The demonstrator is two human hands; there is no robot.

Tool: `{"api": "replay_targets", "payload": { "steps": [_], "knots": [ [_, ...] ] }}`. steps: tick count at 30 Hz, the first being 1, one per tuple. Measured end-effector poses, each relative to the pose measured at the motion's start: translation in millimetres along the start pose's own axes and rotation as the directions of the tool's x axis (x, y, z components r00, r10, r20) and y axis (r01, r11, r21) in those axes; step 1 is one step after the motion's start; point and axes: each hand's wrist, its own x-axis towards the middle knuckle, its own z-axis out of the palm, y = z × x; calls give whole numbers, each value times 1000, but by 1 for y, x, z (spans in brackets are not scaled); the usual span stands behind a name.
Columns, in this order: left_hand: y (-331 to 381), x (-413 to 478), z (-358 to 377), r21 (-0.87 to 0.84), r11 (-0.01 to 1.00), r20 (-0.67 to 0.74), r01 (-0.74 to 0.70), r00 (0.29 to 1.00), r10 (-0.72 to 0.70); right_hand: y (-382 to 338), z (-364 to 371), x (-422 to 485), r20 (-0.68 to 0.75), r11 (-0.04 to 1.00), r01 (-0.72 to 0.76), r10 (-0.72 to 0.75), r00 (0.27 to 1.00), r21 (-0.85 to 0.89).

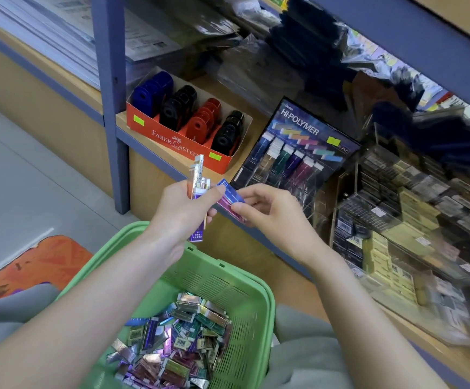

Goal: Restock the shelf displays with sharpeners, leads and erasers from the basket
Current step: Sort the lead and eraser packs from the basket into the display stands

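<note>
My left hand (184,211) grips a small stack of slim eraser packs (197,178), gold and purple, held upright above the green basket (259,301). My right hand (267,211) pinches a blue and magenta eraser pack (229,199) beside that stack. The basket on my lap holds several shiny eraser packs (177,341) in mixed colours. On the shelf ahead stands the black Hi-Polymer eraser display (298,144) with coloured packs in its rows. To its left sits a red Faber-Castell box (183,141) of blue, black and red sharpeners.
A blue steel shelf post (113,108) rises at left. Clear acrylic racks (402,220) of boxed erasers fill the shelf at right. Dark packaged goods (312,46) lie behind. An orange mat (34,262) lies on the grey floor.
</note>
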Motion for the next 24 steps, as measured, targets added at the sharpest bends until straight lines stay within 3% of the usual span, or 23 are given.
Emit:
{"api": "replay_targets", "payload": {
  "steps": [6, 10, 13, 17, 20, 24],
  "knots": [
    [0, 2, 3, 8, 998, 104, 55, 993, -56, 5, -16, -6, -209, 970, -18, 70, 975, 243],
    [0, 2, 5, -17, 998, 76, 61, 995, -60, 11, -38, 6, -485, 995, 38, 12, 874, 95],
    [2, 4, 4, -62, 996, 33, 65, 997, -63, 12, -52, 25, -608, 998, 52, -29, 794, 21],
    [3, 3, 2, -139, 984, 25, 108, 994, -106, 10, -58, 60, -568, 991, 75, -126, 813, -112],
    [6, 4, 2, -173, 976, 28, 131, 991, -128, 8, -60, 82, -469, 932, 34, -213, 857, -361],
    [9, 6, 1, -183, 975, 32, 123, 992, -119, 4, -61, 100, -382, 863, -40, -181, 906, -504]
  ]
}}
